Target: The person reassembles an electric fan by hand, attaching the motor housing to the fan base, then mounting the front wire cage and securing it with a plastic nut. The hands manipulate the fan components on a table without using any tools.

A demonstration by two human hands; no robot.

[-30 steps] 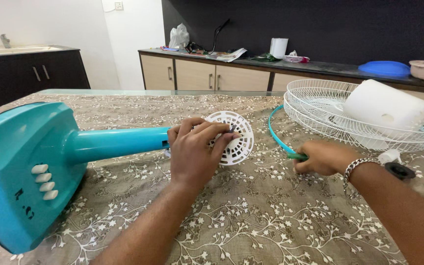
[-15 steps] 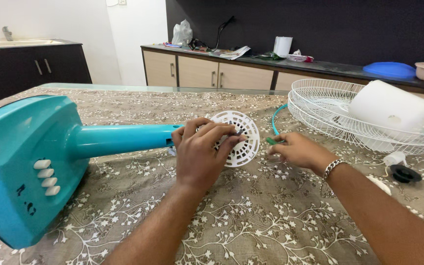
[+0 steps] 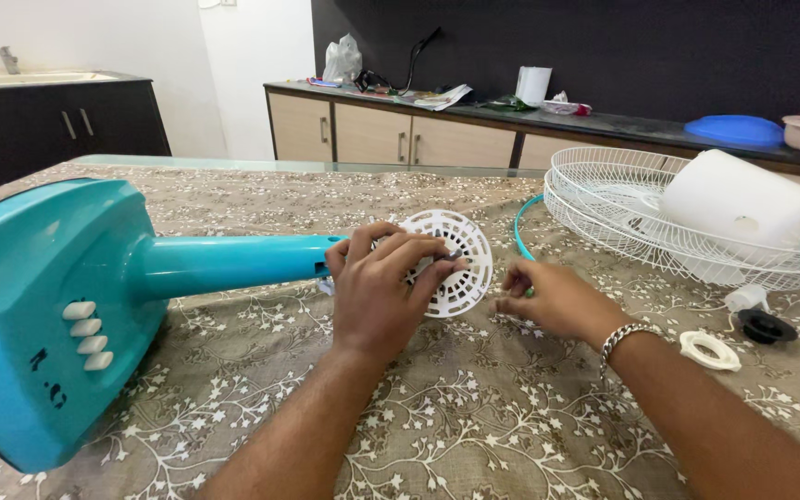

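At the open end of the teal fan column (image 3: 224, 261), the left hand (image 3: 380, 294) clamps its fingers over a white slotted plastic disc (image 3: 456, 262), pressing it against the tube's mouth. Just right of the disc, the right hand (image 3: 548, 298) is curled tight on a small green-handled tool (image 3: 530, 292), most of it hidden in the fist; a metal bracelet (image 3: 624, 335) circles that wrist. The work looks best done with the disc held flat and square to the column while the tool goes in straight, the left fingers kept clear of the slots. The column is smooth, glossy moulded plastic, widening left of the disc into a blocky base (image 3: 39, 315) with four white push buttons (image 3: 85, 333). Right of the disc lie stacked white wire grilles (image 3: 622, 208), a rounded matte white housing (image 3: 743, 206), a thin teal rim (image 3: 518, 231), a white ring (image 3: 709, 350) and a black cap (image 3: 767, 326), all on a brown floral tablecloth (image 3: 474, 417).
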